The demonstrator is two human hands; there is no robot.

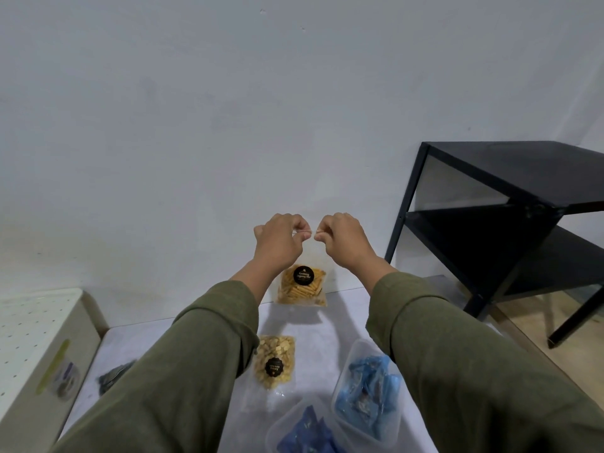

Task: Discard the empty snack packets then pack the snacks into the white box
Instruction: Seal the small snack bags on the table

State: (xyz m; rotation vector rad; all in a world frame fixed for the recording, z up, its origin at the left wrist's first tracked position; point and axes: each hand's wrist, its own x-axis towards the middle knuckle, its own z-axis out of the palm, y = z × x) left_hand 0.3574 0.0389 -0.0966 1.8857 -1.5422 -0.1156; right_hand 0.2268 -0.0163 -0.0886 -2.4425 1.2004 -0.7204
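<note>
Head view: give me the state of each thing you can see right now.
Left hand: pinching the bag's top edge.
Right hand: pinching the same edge.
Stick-snack bag: held up, hanging above the table.
Round-snack bag: lying flat on the table.
Clear tub: lidless, holding blue packets.
White box: on the left, contents hidden.

Before you, a white-covered tabletop (pixel 346 308) bearing: one clear packet of round yellow crackers with a black label (pixel 275 361), two clear plastic tubs of blue-wrapped snacks (pixel 367 390) (pixel 305 433), and a dark crumpled wrapper (pixel 112 377) near its left edge.
</note>
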